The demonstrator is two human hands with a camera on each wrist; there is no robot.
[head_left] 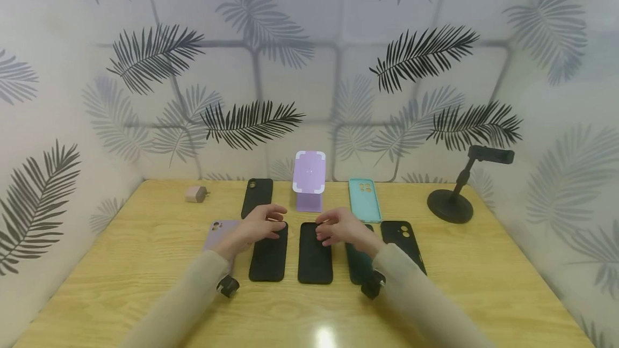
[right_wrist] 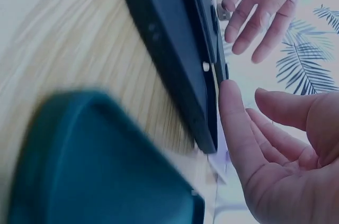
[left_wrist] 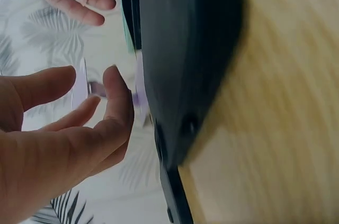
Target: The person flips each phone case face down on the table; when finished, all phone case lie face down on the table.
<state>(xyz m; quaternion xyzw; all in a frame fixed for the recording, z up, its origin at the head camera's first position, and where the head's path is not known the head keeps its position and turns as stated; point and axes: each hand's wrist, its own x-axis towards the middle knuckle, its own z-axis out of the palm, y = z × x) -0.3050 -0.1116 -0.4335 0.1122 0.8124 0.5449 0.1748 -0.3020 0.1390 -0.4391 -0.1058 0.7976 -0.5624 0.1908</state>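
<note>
I hold my left hand [head_left: 258, 224] and right hand [head_left: 340, 227], both relaxed and apart, over two black phone cases [head_left: 314, 254]; they look light, flexible, best pinched at the long edges.

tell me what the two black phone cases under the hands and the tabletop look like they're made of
The black case by the left hand and the black case by the right hand look like soft matte silicone or rubbery plastic: dull, no glare, rounded edges. The tabletop looks like light wood or a wood-grain laminate with a smooth sealed finish: grain lines show, and a lamp reflects near the front edge.
</note>
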